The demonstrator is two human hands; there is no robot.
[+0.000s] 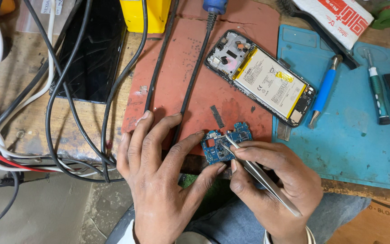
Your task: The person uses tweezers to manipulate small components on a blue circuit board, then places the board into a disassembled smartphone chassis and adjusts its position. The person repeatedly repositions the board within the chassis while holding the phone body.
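Observation:
My left hand (159, 180) pinches a small blue circuit board (225, 143) between thumb and forefinger at the near edge of a red mat (181, 86). My right hand (276, 185) grips metal tweezers (258, 174) whose tips touch the top of the board. Beyond them an opened phone (260, 77) lies face down, its battery and inner parts exposed.
A blue work mat (353, 135) to the right carries a blue-handled screwdriver (325, 90) and a green-handled one (377, 92). Black, white and red cables (64, 99) cross the wooden bench at left, over a black glass panel (93, 49). A yellow box (144, 14) stands at the back.

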